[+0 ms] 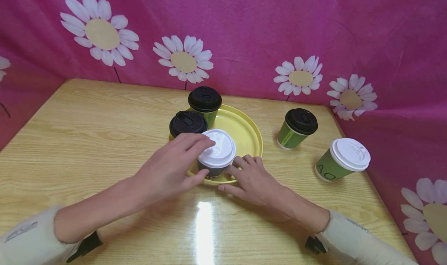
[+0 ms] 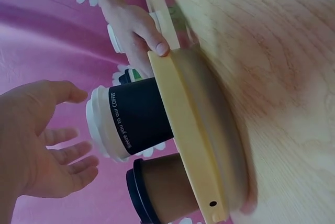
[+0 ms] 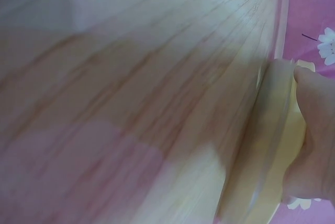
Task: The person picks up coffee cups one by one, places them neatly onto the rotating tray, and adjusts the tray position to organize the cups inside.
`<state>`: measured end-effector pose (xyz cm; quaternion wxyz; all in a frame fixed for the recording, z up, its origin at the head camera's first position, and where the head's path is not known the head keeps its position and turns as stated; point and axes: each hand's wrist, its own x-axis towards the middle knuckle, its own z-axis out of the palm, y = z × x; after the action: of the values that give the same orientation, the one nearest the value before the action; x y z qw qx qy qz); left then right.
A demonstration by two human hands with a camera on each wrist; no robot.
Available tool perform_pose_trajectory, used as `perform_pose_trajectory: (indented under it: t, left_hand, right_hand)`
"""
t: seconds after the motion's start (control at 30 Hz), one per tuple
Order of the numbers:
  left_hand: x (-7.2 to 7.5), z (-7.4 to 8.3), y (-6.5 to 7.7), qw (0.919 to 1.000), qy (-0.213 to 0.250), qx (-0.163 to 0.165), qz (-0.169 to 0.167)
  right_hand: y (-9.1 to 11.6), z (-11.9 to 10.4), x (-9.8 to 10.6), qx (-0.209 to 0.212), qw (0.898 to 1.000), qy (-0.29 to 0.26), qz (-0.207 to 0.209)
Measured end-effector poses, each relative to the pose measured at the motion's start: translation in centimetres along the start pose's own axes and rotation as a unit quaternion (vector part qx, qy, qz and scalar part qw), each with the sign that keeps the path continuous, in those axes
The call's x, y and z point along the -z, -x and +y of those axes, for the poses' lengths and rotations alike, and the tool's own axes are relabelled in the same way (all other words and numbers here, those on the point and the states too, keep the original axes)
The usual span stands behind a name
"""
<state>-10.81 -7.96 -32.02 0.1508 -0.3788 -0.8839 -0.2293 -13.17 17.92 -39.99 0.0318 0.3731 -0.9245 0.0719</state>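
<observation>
Yellow tray (image 1: 246, 135) on the wooden desk (image 1: 104, 133), and on it I see the white-lidded dark cup (image 1: 217, 150) upright beside two black-lidded cups (image 1: 206, 98). My left grip (image 1: 172, 166) is apart, fingers spread just short of that white lid. My right grip (image 1: 253, 181) pinches the tray at its near right. Two other cups (image 1: 297, 128) stand farther right.
</observation>
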Motion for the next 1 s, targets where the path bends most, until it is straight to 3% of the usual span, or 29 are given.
perform_pose_trajectory:
  t: [0.27,0.6,1.0]
  left_hand:
    - [-0.9,-0.1,-0.9,0.9989,-0.020,-0.039,-0.016]
    - [-1.5,0.0,-1.7,0.9962,-0.044,-0.075,-0.006]
    - [-2.2,-0.2,-1.8,0.9937,-0.067,-0.089,-0.012]
  right_hand:
    - [0.0,-0.1,0.1,-0.002,1.000,0.004,-0.003]
    - [0.0,-0.4,0.1,-0.004,1.000,0.009,-0.003]
    - [0.0,-0.5,0.0,-0.005,1.000,0.016,0.006]
